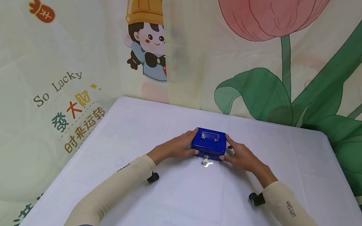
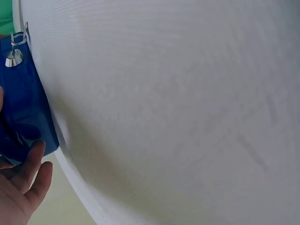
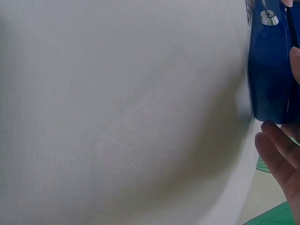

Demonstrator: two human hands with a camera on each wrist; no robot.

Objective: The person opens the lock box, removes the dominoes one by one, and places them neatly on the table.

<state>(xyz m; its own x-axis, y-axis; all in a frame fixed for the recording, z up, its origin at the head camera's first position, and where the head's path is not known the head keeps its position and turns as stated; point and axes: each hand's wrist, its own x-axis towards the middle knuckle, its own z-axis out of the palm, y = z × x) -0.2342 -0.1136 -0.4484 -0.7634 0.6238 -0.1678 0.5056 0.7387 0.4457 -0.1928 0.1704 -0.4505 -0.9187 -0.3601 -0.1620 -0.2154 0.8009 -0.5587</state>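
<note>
A small blue metal cash box (image 1: 210, 141) sits on the white-covered table with its lid down. A silver wire handle (image 1: 210, 136) lies on the lid. From the lock (image 3: 269, 18) on its front hang keys (image 1: 207, 163) on a ring. My left hand (image 1: 180, 144) grips the box's left side, thumb at the front corner and index finger at the back corner. On the opposite side my right hand (image 1: 241, 156) holds it likewise, its thumb on the front right corner. In both wrist views, some lower fingers stand off the box.
The white table (image 1: 173, 205) spreads around the box, its back edge near a printed cloth backdrop (image 1: 186, 56). Black wrist cameras (image 1: 256, 199) sit under both cream sleeves (image 1: 116, 186).
</note>
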